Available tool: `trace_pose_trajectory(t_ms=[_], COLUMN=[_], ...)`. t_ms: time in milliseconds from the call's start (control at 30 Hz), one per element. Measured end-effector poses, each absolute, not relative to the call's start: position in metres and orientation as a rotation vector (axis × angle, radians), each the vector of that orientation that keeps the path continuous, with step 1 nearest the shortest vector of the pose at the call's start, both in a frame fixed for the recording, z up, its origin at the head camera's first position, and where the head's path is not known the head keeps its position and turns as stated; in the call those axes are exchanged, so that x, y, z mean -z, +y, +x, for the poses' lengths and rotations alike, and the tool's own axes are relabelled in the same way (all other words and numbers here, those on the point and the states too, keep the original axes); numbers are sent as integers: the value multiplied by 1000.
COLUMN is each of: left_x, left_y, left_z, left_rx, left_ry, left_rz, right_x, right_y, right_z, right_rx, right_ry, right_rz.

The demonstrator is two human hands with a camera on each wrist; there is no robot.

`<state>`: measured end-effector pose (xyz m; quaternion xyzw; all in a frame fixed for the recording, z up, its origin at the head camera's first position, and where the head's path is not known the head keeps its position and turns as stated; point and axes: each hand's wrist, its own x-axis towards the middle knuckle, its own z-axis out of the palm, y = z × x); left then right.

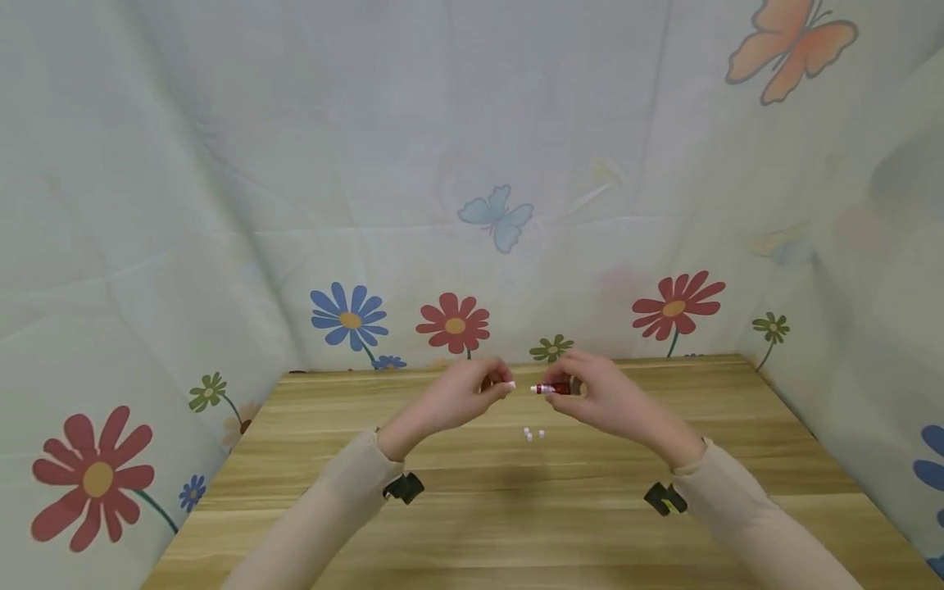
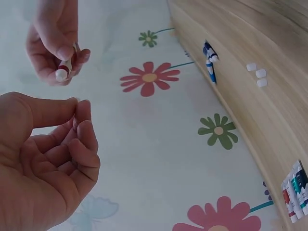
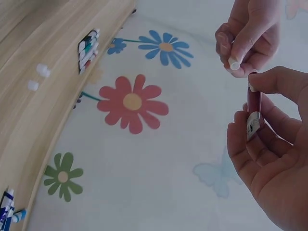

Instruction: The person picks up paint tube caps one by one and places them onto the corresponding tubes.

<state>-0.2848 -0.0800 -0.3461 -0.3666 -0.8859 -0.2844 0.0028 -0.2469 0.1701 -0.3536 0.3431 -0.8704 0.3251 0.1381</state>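
Note:
Between thumb and forefinger, my left hand (image 1: pixel 466 390) pinches a small white cap (image 3: pixel 234 63). My right hand (image 1: pixel 599 392) holds a dark red paint tube (image 3: pixel 254 108) with a white label band, its fingers curled round the tube's body. The tube's white nozzle end (image 2: pixel 61 74) points at the left hand in the head view. A short gap separates cap and tube, and both hands are raised above the wooden table. Three small white caps (image 2: pixel 261 73) lie on the table below and nearer the body.
Several paint tubes (image 3: pixel 88 50) lie in a group near the table's back edge on the left. Blue paint tubes (image 2: pixel 211 62) lie near that edge on the right. A flower-printed cloth (image 1: pixel 398 246) hangs behind and beside the wooden table (image 1: pixel 472 533).

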Motion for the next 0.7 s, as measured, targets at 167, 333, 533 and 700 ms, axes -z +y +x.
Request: trace_pose_trajectory(t_ms=[167, 333, 533, 700], left_x=[342, 340, 338, 338], left_y=[-83, -82, -83, -85], left_z=[-270, -259, -252, -247], left_rx=[877, 894, 893, 908], left_ry=[-2770, -2731, -2710, -2714], left_rz=[-1186, -1230, -1239, -1232], right_x=[351, 350, 351, 352], right_y=[163, 159, 155, 152], right_z=[-240, -237, -233, -231], right_rx=[-920, -896, -894, -889], right_ry=[-2468, -2451, -2444, -2432], right_rz=[1044, 1060, 1078, 1101])
